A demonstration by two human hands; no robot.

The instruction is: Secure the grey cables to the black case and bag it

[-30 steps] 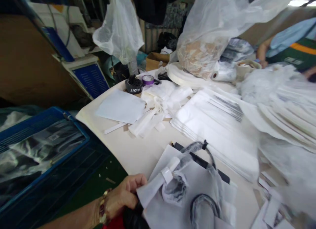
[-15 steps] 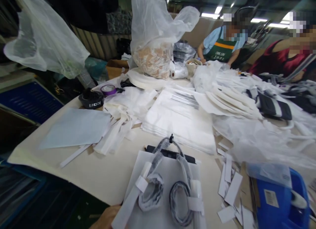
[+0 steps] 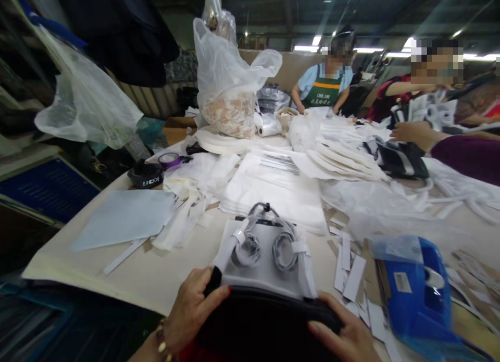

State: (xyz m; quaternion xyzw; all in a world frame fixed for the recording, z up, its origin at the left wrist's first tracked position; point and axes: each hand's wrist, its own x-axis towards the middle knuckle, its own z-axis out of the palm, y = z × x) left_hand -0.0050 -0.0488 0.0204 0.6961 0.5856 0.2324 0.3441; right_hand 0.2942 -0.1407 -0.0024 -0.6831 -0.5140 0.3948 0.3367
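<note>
A black bag [image 3: 269,320] lies at the table's near edge, its dark end toward me. My left hand [image 3: 191,304] grips its left corner, thumb on top and fingers around the side. On the right corner my right hand [image 3: 344,331] holds on in the same way, partly cut off by the lower frame edge. A white sheet [image 3: 265,252] covers the bag's face. On it rest two coiled straps in clear plastic, the left coil [image 3: 248,249] and the right coil [image 3: 284,251]. Wrapped handles [image 3: 267,208] arch up at the far end.
Ahead lies a stack of white plastic bags [image 3: 273,195]. A blue tape dispenser [image 3: 417,294] and loose card strips [image 3: 353,276] are on the right. A pale blue sheet [image 3: 125,216] lies left, near purple tape [image 3: 169,160]. Two co-workers [image 3: 324,91] work across the table.
The near end of the bag has come into view, with both my hands on its corners; earlier only my left hand showed. At the right, a co-worker's purple sleeve and hand have appeared.
</note>
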